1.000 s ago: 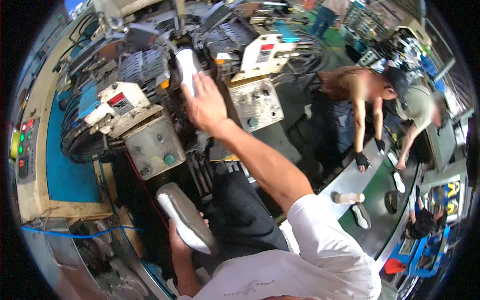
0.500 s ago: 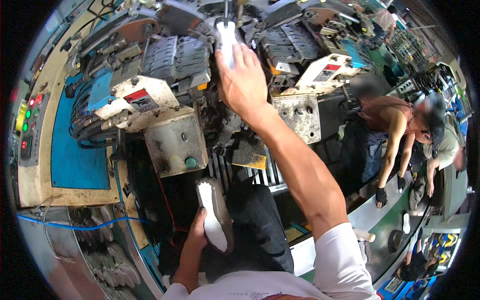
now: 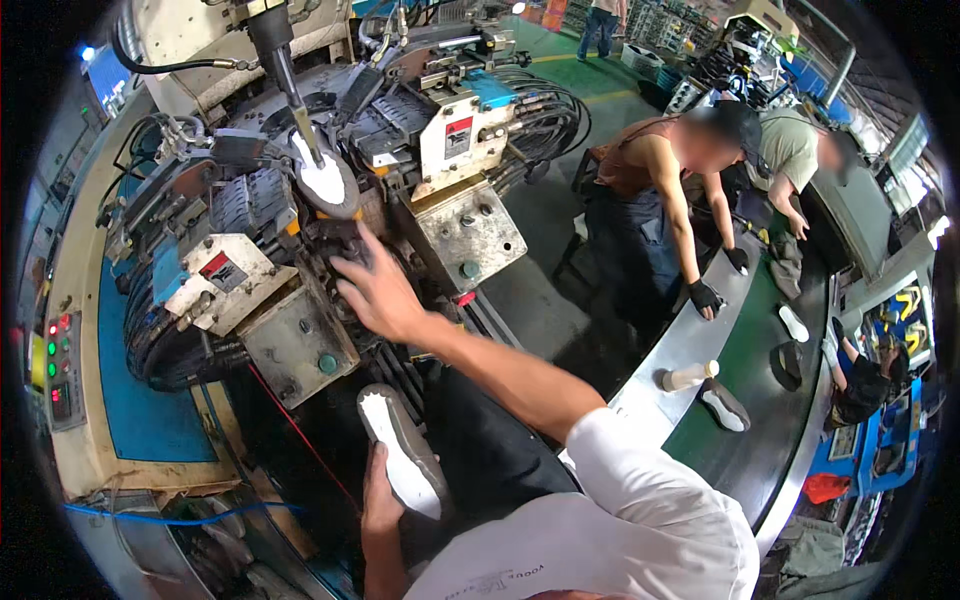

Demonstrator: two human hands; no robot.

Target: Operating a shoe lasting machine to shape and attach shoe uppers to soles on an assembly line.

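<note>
Low in front of me, my left hand [image 3: 380,496] grips a grey-brown shoe upper [image 3: 403,455], its white insole board facing up and its jagged-edged end pointing away from me. A second shoe upper [image 3: 326,186], also with a white bottom, sits sole up in the lasting machine [image 3: 300,300], between its two side clamps. A metal rod [image 3: 303,125] comes down onto that sole. Just on the near side of the machine's shoe is my right hand [image 3: 385,295], empty, its fingers spread and apart from the shoe.
At left is a control panel [image 3: 62,365] with lit buttons. On the right runs a conveyor [image 3: 720,470] carrying shoe parts and a pale bottle [image 3: 690,376]. A co-worker in dark gloves [image 3: 705,298] leans over it. A blue hose [image 3: 180,518] crosses at lower left.
My right hand has come off the shoe in the machine and drawn back toward me. The rod now reaches that shoe's sole. The view has swung right; my left hand keeps its shoe.
</note>
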